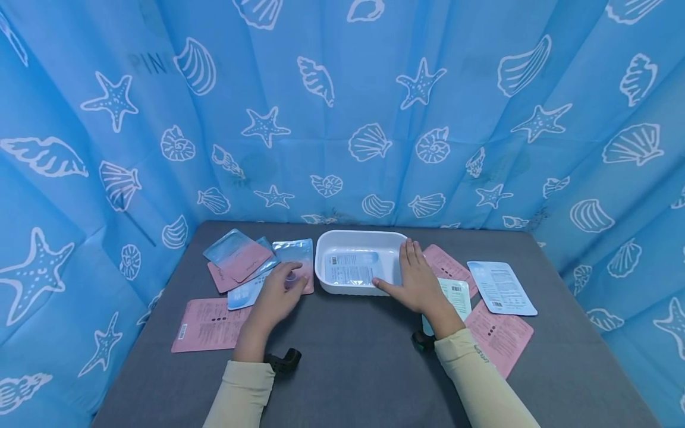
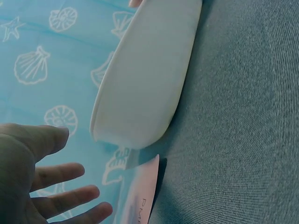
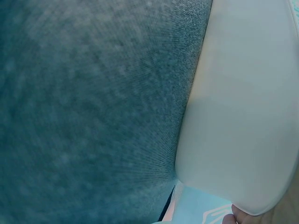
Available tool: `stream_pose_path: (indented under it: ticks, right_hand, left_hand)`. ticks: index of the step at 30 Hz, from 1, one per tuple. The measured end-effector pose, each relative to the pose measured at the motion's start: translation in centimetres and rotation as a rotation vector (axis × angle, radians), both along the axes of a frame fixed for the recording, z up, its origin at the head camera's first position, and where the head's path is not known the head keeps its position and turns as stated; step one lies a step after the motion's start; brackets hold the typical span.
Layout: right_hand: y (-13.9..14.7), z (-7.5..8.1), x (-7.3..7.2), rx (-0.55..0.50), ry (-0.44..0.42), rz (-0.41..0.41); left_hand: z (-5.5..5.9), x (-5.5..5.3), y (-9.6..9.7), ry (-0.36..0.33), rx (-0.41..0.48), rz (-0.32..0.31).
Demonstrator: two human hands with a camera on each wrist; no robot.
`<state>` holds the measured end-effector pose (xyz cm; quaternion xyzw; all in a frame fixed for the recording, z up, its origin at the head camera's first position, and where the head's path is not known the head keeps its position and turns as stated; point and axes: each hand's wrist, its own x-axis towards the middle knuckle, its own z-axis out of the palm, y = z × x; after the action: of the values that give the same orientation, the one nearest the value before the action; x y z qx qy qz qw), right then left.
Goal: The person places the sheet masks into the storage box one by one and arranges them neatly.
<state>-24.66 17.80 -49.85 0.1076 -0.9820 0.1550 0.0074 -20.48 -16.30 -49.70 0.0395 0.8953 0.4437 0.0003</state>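
Note:
A white plastic tray (image 1: 361, 290) stands at the back middle, with a pale blue sheet-mask packet (image 1: 350, 267) lying flat in it. My right hand (image 1: 414, 279) rests against the tray's right end, fingers straight along the rim and thumb over the front edge. In the right wrist view, fingertips (image 3: 229, 218) show beside the tray's end. My left hand (image 1: 278, 294) hovers left of the tray, above a blue and pink packet (image 1: 299, 249). The left wrist view shows its fingers (image 2: 70, 196) spread and holding nothing.
Left of the tray lie overlapping blue and pink packets (image 1: 235, 252) and a pink packet (image 1: 209, 327) nearer the front. At right are a pale blue packet (image 1: 503, 288), a green one (image 1: 456, 291) and pink ones (image 1: 500, 339). A blue shell-print curtain (image 1: 342, 148) encloses the grey table (image 1: 353, 368).

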Motion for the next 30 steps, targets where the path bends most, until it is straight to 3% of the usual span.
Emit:
stream_pose_path:
  ticks: [13, 24, 30]
  right_hand:
    - [0.1, -0.2, -0.1, 0.001, -0.002, 0.001]
    - [0.5, -0.1, 0.1, -0.016, -0.004, -0.006]
    - [0.4, -0.1, 0.1, -0.033, -0.012, 0.004]
  left_hand:
    - [-0.8, 0.1, -0.4, 0.003, 0.001, -0.013]
    - [-0.2, 0.4, -0.7, 0.037, -0.024, -0.005]
    - [-0.2, 1.0, -1.9, 0.054, -0.048, 0.009]
